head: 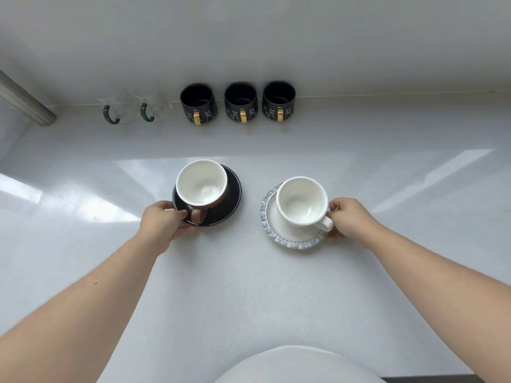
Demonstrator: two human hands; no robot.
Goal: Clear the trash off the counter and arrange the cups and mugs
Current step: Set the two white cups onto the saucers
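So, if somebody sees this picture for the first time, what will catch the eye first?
Probably the two cup-and-saucer sets mid-counter: the left hand grips the black saucer under a brown cup, and the right hand grips the ruffled saucer under a white cup. Next, three black mugs with gold handles, lined along the back wall beside two clear glass cups.
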